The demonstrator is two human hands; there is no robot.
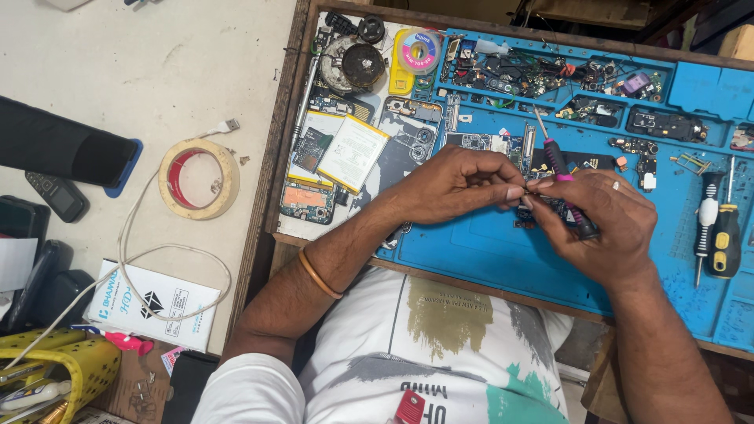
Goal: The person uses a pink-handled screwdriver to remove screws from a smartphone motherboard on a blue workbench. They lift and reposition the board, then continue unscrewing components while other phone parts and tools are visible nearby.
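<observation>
Right hand (605, 220) is closed round a purple-collared screwdriver (559, 169), its shaft rising away from the palm. Left hand (459, 184) pinches shut on a tiny part (525, 191) at the meeting fingertips; a screw or a bit, too small to tell. Both hang just above the blue mat (487, 243). Risk: a slipped pinch drops the part among loose boards (479, 141) beyond the fingertips, where it would be lost. A second screwdriver (725, 235) lies well right of the grip.

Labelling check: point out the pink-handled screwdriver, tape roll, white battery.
pink-handled screwdriver (556, 161), head view, on the pink grip.
tape roll (225, 174), head view, on its right rim.
white battery (353, 153), head view, on its face.
</observation>
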